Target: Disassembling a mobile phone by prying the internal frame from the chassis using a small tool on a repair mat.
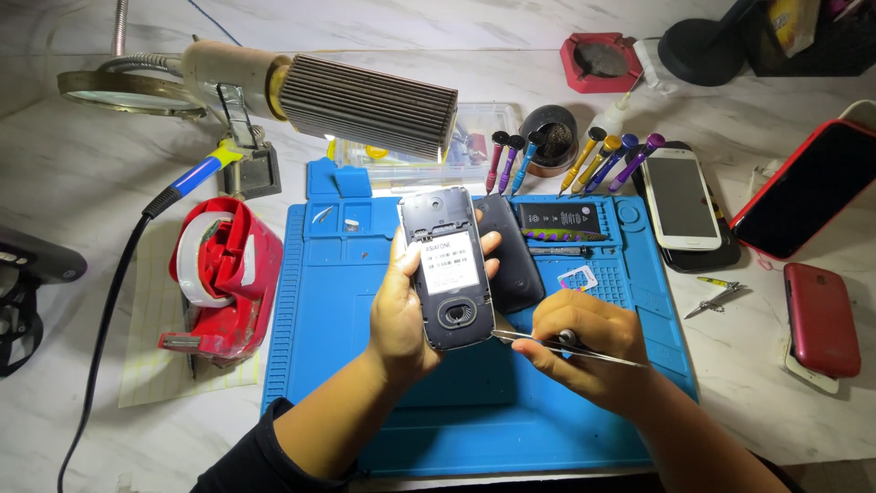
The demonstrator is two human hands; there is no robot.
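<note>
My left hand (400, 315) holds a small dark phone (446, 267) with its back cover off, white label and round speaker facing up, above a blue work mat (328, 301). My right hand (589, 347) grips metal tweezers (525, 339) whose tips touch the phone's lower right edge. The phone's dark back cover (513, 251) lies on the mat just behind it, beside a black battery (559, 219) and a small white card piece (578, 278).
A red tape dispenser (224, 278) stands left of the mat, a soldering iron (196, 173) and a lamp (365, 100) behind. Several screwdrivers (602, 160) lean at the back. A white smartphone (682, 199), a red-edged phone (808, 187) and a red phone (821, 319) lie right.
</note>
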